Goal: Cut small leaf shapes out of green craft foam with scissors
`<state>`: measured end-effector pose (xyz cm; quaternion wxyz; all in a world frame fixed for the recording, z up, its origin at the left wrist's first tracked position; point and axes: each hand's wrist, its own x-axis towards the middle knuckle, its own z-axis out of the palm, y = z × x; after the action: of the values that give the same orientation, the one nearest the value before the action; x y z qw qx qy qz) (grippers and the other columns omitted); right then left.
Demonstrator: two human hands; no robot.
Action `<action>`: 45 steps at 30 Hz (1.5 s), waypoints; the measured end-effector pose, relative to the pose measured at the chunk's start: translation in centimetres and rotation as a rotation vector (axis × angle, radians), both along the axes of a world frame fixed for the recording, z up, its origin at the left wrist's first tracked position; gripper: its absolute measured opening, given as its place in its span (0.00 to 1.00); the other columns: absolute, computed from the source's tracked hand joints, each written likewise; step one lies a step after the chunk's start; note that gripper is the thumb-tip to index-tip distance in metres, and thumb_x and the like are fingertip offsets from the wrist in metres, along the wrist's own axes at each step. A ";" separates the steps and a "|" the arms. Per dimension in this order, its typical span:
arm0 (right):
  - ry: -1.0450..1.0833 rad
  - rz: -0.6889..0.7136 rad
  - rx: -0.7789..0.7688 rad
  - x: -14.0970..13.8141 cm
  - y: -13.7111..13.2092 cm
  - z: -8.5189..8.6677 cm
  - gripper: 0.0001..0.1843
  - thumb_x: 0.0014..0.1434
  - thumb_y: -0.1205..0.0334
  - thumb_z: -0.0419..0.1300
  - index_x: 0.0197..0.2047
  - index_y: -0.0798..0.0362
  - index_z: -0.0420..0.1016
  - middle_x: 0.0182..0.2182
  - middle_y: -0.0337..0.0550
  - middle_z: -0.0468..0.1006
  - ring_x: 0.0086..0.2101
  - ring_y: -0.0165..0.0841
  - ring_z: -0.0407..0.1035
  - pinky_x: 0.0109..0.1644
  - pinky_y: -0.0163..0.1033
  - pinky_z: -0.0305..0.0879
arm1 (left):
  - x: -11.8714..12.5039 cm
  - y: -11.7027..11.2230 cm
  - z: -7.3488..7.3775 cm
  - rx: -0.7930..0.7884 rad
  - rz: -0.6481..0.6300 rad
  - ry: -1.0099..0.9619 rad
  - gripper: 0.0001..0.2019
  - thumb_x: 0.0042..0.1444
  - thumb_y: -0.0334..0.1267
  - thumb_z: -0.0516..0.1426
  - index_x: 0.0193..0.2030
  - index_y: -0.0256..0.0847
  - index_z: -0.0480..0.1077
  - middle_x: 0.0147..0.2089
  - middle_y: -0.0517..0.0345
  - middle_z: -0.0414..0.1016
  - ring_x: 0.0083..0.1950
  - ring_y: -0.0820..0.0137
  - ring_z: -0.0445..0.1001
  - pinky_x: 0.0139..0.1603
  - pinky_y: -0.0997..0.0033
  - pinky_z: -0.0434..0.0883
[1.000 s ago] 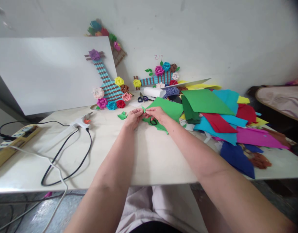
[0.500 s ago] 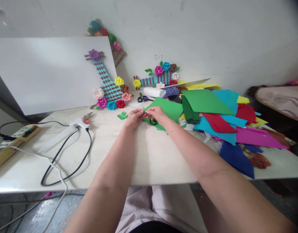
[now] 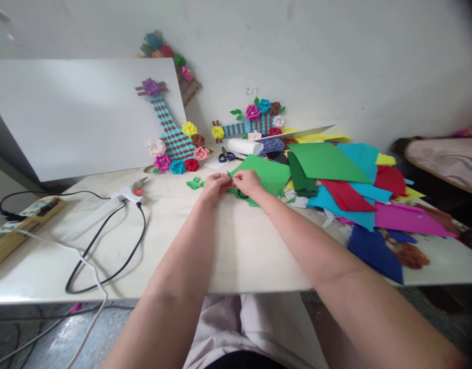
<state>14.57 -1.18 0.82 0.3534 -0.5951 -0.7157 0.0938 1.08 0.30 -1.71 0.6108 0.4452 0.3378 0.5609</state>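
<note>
Green cutouts [image 3: 193, 183] seem done, green sheet [image 3: 273, 172] remains, and left hand [image 3: 216, 187] and right hand [image 3: 248, 183] pinch a small green piece [image 3: 230, 175].

Pale wall [image 3: 336, 66] — softly lit, cream table [image 3: 255, 256], bluish-grey floor [image 3: 62, 338] — shiny below.

Red handwriting [image 3: 252, 91] on the wall [image 3: 336, 66] reads "Z17" or "217"
</note>
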 end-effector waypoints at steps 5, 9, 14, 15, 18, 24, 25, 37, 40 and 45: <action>0.185 0.081 -0.015 0.0 0.5 -0.3 0.06 0.50 0.68 0.59 0.25 0.54 0.77 0.24 0.40 0.79 0.30 0.32 0.72 0.34 0.32 0.65 | 0.1 -0.3 0.3 -0.034 0.008 -0.005 0.09 0.35 0.31 0.63 0.25 0.35 0.67 0.21 0.59 0.71 0.25 0.71 0.73 0.32 0.67 0.73; 0.477 0.221 -0.127 0.1 0.7 -0.4 0.08 0.50 0.70 0.59 0.21 0.54 0.73 0.19 0.37 0.76 0.24 0.29 0.71 0.27 0.31 0.64 | -0.1 -0.4 0.6 -0.027 -0.001 -0.046 0.09 0.37 0.30 0.63 0.25 0.36 0.66 0.21 0.60 0.70 0.25 0.70 0.72 0.34 0.64 0.74; 0.806 0.290 -0.358 0.0 0.1 0.2 0.08 0.53 0.72 0.57 0.24 0.55 0.69 0.19 0.36 0.75 0.19 0.25 0.69 0.17 0.26 0.53 | -0.2 -0.5 0.6 0.005 -0.009 -0.091 0.09 0.38 0.31 0.64 0.26 0.36 0.67 0.24 0.60 0.71 0.27 0.72 0.72 0.34 0.67 0.72; 0.830 0.294 -0.388 0.0 0.0 0.3 0.08 0.54 0.72 0.56 0.24 0.56 0.69 0.18 0.37 0.75 0.18 0.24 0.68 0.16 0.26 0.52 | -0.1 -0.5 0.6 0.007 -0.008 -0.099 0.09 0.37 0.31 0.64 0.26 0.36 0.67 0.24 0.61 0.71 0.27 0.72 0.72 0.33 0.68 0.72; 0.832 0.305 -0.433 -0.3 -0.5 0.7 0.09 0.56 0.73 0.55 0.25 0.57 0.69 0.18 0.37 0.75 0.17 0.23 0.68 0.15 0.25 0.51 | -0.1 -0.5 0.5 0.017 -0.015 -0.119 0.09 0.38 0.31 0.64 0.26 0.37 0.67 0.25 0.61 0.71 0.27 0.73 0.71 0.31 0.70 0.70; 0.823 0.304 -0.388 -0.7 -0.5 0.5 0.13 0.58 0.73 0.54 0.22 0.57 0.67 0.18 0.36 0.74 0.17 0.22 0.67 0.16 0.25 0.53 | 0.0 -0.6 0.5 0.047 -0.040 -0.114 0.11 0.39 0.34 0.65 0.26 0.37 0.67 0.23 0.62 0.69 0.25 0.75 0.69 0.29 0.72 0.69; 0.809 0.304 -0.377 -0.7 -0.3 0.3 0.13 0.58 0.73 0.55 0.22 0.57 0.67 0.17 0.36 0.74 0.17 0.21 0.66 0.16 0.24 0.53 | 0.0 -0.6 0.5 0.053 -0.052 -0.111 0.11 0.39 0.35 0.66 0.26 0.37 0.67 0.23 0.61 0.70 0.25 0.75 0.69 0.30 0.72 0.69; 0.659 0.291 -0.282 -0.5 -0.4 0.3 0.14 0.53 0.71 0.59 0.18 0.56 0.66 0.14 0.33 0.68 0.15 0.21 0.61 0.18 0.24 0.55 | 0.1 -0.6 0.4 0.066 0.035 -0.084 0.15 0.39 0.39 0.67 0.25 0.37 0.65 0.23 0.63 0.69 0.24 0.76 0.70 0.31 0.73 0.70; 0.650 0.301 -0.237 -0.5 -0.3 0.2 0.13 0.52 0.70 0.59 0.18 0.55 0.65 0.13 0.32 0.67 0.16 0.21 0.60 0.21 0.25 0.57 | 0.1 -0.4 0.3 0.071 0.073 -0.082 0.15 0.37 0.38 0.68 0.25 0.38 0.65 0.23 0.65 0.68 0.24 0.77 0.69 0.32 0.73 0.71; 0.672 0.324 -0.210 -0.4 -0.2 0.1 0.14 0.52 0.70 0.59 0.17 0.55 0.64 0.13 0.32 0.67 0.16 0.22 0.60 0.23 0.27 0.59 | 0.4 -0.8 0.6 0.079 0.089 -0.067 0.16 0.36 0.40 0.68 0.26 0.38 0.65 0.22 0.66 0.66 0.24 0.77 0.67 0.31 0.73 0.70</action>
<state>14.20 -1.37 0.88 0.4862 -0.4431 -0.6311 0.4110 1.48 -0.47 -1.07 0.5782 0.4343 0.3142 0.6151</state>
